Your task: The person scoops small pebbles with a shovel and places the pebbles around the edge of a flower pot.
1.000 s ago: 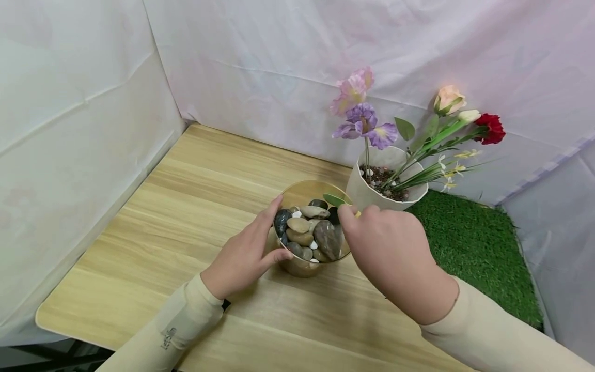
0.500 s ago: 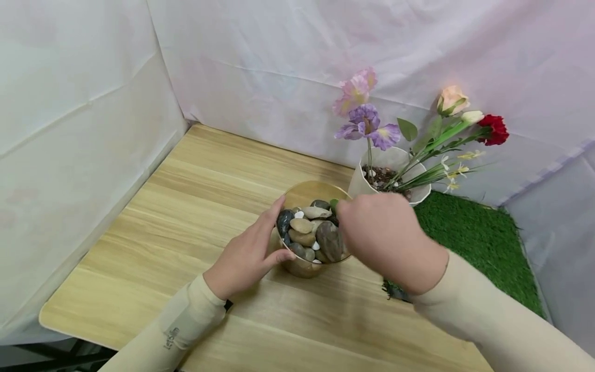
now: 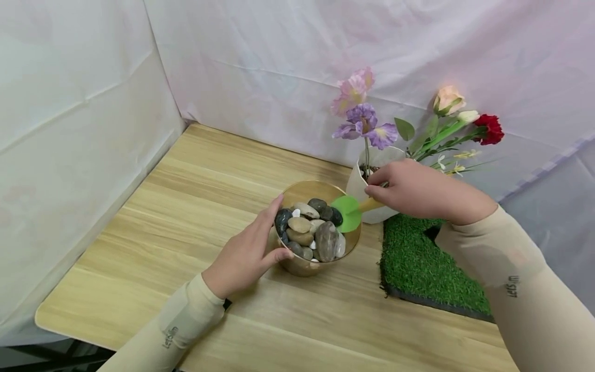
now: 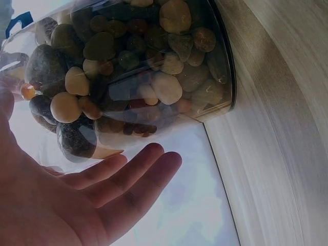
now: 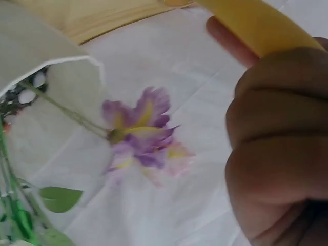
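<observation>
A clear amber bowl (image 3: pixel 297 268) full of pebbles (image 3: pixel 299 238) stands on the wooden table. My left hand (image 3: pixel 246 258) rests against its left side, thumb at the near rim and fingers spread along the wall. In the left wrist view those fingers (image 4: pixel 138 192) are nearly straight beside the see-through wall. To the right, my right hand (image 3: pixel 413 191) grips the yellow handle (image 3: pixel 370 204) of a small shovel. Its green blade (image 3: pixel 348 213) lies at the bowl's right edge, over the pebbles there. The right wrist view shows the fingers (image 5: pixel 277 118) curled round that handle (image 5: pixel 256 25).
Just behind my right hand is a white pot (image 3: pixel 355 183) with soil and artificial flowers (image 3: pixel 364 121), partly hidden by the hand. A green turf mat (image 3: pixel 418 263) lies on the table's right side. White cloth (image 3: pixel 260 67) hangs behind the table (image 3: pixel 186 206).
My right hand has drawn back from the bowl, rightward toward the white pot, bringing the shovel's blade out from among the pebbles into view. The left hand has stayed at the bowl.
</observation>
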`<action>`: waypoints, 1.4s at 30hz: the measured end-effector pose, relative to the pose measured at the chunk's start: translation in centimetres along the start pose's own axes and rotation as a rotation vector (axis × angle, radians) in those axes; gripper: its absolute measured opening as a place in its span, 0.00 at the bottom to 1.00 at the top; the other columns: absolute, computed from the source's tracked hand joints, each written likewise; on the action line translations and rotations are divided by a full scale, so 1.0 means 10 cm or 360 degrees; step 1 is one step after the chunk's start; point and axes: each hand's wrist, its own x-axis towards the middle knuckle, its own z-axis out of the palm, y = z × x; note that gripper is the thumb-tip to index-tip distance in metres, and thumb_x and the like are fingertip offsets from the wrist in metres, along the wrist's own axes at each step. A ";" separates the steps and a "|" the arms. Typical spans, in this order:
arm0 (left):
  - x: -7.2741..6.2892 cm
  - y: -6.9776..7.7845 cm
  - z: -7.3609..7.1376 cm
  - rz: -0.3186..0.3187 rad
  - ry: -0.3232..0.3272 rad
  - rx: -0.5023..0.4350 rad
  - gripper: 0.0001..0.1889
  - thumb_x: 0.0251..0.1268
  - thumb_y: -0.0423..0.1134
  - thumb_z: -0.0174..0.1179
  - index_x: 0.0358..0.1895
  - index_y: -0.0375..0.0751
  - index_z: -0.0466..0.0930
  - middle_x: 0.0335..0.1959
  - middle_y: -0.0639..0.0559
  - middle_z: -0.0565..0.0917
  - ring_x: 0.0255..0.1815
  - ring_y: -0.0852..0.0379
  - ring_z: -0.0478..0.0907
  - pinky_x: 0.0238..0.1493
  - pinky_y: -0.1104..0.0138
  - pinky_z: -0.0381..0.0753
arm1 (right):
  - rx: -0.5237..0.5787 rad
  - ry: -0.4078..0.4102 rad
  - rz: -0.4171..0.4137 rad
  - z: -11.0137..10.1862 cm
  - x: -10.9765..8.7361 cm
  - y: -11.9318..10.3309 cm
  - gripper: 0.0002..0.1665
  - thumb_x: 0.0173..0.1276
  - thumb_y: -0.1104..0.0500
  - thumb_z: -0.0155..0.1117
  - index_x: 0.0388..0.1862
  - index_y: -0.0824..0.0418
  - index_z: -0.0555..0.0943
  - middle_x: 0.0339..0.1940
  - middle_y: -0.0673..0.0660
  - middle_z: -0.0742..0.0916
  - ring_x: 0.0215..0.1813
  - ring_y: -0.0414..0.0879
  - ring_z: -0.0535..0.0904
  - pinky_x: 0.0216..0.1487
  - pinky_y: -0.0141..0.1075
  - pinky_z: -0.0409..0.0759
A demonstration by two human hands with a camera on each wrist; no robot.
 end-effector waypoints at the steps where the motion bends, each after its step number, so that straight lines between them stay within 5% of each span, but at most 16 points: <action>1: 0.00 0.00 0.00 -0.0001 -0.0001 -0.0004 0.55 0.73 0.78 0.44 0.91 0.55 0.32 0.90 0.50 0.51 0.85 0.45 0.58 0.72 0.42 0.73 | 0.0037 -0.0005 -0.0009 -0.01 0.01 0.05 0.19 0.88 0.54 0.55 0.35 0.54 0.87 0.27 0.49 0.80 0.26 0.46 0.69 0.33 0.43 0.71; 8: 0.00 -0.01 0.01 0.0008 -0.0006 0.0006 0.55 0.73 0.78 0.43 0.91 0.54 0.32 0.89 0.48 0.53 0.85 0.44 0.59 0.72 0.42 0.74 | 0.0482 -0.0075 0.0109 0.03 -0.01 0.39 0.17 0.89 0.52 0.57 0.42 0.55 0.89 0.22 0.53 0.76 0.20 0.46 0.67 0.25 0.39 0.70; 15: -0.01 -0.01 0.00 -0.0001 -0.0013 -0.0008 0.55 0.76 0.70 0.56 0.91 0.55 0.32 0.89 0.48 0.54 0.85 0.45 0.58 0.71 0.41 0.74 | 0.0855 -0.0100 0.0150 0.24 -0.08 0.63 0.18 0.90 0.49 0.56 0.52 0.58 0.89 0.22 0.55 0.75 0.17 0.44 0.62 0.20 0.37 0.68; 20: -0.01 0.00 0.00 -0.0013 -0.0014 -0.0006 0.56 0.76 0.69 0.58 0.91 0.55 0.32 0.89 0.47 0.55 0.85 0.44 0.58 0.72 0.42 0.73 | 0.0750 0.0055 0.0031 0.26 -0.16 0.64 0.17 0.89 0.48 0.59 0.47 0.53 0.91 0.20 0.54 0.74 0.17 0.47 0.63 0.21 0.41 0.69; 29: 0.00 0.00 0.01 -0.0014 -0.0022 -0.0002 0.55 0.77 0.69 0.56 0.91 0.55 0.32 0.89 0.48 0.53 0.85 0.43 0.58 0.72 0.41 0.73 | 0.0617 0.0364 -0.0031 0.13 -0.38 0.57 0.13 0.87 0.52 0.62 0.58 0.45 0.92 0.34 0.54 0.84 0.28 0.51 0.69 0.29 0.41 0.71; 34: -0.01 0.00 0.00 -0.0022 -0.0015 -0.0001 0.55 0.74 0.76 0.48 0.91 0.55 0.32 0.89 0.47 0.54 0.85 0.42 0.59 0.71 0.40 0.74 | 0.0375 0.0667 -0.0237 0.17 -0.37 0.38 0.13 0.83 0.59 0.68 0.59 0.48 0.92 0.38 0.47 0.89 0.21 0.44 0.65 0.24 0.37 0.67; 37: -0.01 0.01 0.00 -0.0029 -0.0012 -0.0003 0.55 0.74 0.77 0.46 0.91 0.55 0.33 0.89 0.47 0.54 0.85 0.43 0.59 0.70 0.40 0.74 | 0.0170 0.0807 -0.0426 0.27 -0.30 0.23 0.15 0.79 0.63 0.72 0.60 0.52 0.91 0.43 0.49 0.92 0.24 0.39 0.74 0.28 0.38 0.75; 42: -0.01 0.01 0.01 -0.0030 -0.0022 -0.0005 0.55 0.75 0.74 0.51 0.91 0.57 0.31 0.89 0.48 0.53 0.85 0.43 0.59 0.69 0.40 0.75 | -0.0091 0.0803 -0.0583 0.46 -0.18 0.05 0.18 0.78 0.62 0.73 0.64 0.53 0.89 0.49 0.50 0.91 0.36 0.41 0.84 0.37 0.45 0.83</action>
